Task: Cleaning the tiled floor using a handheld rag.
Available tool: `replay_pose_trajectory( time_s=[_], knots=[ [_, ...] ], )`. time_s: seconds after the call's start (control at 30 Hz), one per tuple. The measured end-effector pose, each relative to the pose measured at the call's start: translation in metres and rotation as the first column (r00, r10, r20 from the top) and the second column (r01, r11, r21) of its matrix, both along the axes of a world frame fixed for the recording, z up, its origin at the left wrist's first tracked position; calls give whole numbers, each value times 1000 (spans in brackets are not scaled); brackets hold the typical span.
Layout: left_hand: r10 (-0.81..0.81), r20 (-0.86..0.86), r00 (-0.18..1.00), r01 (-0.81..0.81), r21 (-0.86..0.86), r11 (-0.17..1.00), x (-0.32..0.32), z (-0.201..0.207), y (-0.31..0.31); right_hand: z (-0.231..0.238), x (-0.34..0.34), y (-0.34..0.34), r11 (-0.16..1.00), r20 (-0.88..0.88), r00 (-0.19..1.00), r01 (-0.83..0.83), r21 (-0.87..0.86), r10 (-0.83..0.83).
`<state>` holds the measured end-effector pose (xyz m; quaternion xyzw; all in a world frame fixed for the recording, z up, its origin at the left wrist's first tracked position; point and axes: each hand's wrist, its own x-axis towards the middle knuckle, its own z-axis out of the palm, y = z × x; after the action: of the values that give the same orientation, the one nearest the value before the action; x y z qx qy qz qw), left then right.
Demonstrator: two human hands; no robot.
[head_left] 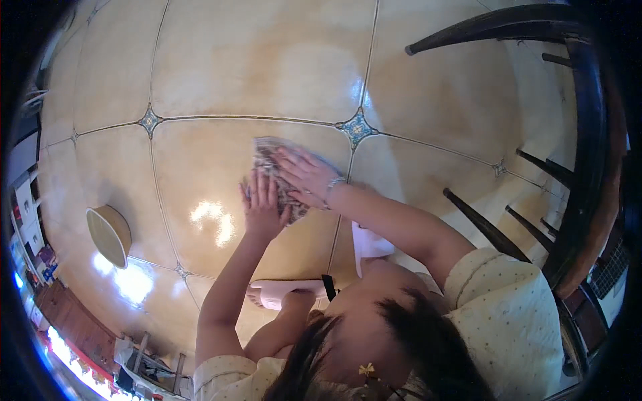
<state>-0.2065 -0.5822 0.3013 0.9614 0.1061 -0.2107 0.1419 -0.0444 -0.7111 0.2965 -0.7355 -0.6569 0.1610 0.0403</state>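
your left hand (263,206) and right hand (307,175) lie on the cloth (286,194) on the floor (247,73), each grip spread flat; a bowl (108,237) sits toward nine o'clock.

dark furniture legs (485,226) at right

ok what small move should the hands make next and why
Probably slide the patterned cloth a little forward over the tile: the left hand and right hand both lie spread on the cloth, and more tile extends past its far edge.
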Motion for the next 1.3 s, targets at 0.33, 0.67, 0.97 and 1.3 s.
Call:
replay_pose_trajectory(
  time_s=[0.33,0.67,0.97,1.3],
  knots=[
    [-208,297,932,270,-184,945,135,-5,-114,20,69,-159,822,42,842,534,-200,-537],
    [-242,271,932,258,-24,966,222,-11,-91,6,145,-123,718,149,723,689,-98,-674],
    [-23,322,946,-3,80,997,288,-17,-33,-16,220,-46,766,135,754,634,107,-643],
    [22,341,940,-71,133,989,304,-18,-21,-20,241,-10,712,63,713,683,164,-698]
  ],
)
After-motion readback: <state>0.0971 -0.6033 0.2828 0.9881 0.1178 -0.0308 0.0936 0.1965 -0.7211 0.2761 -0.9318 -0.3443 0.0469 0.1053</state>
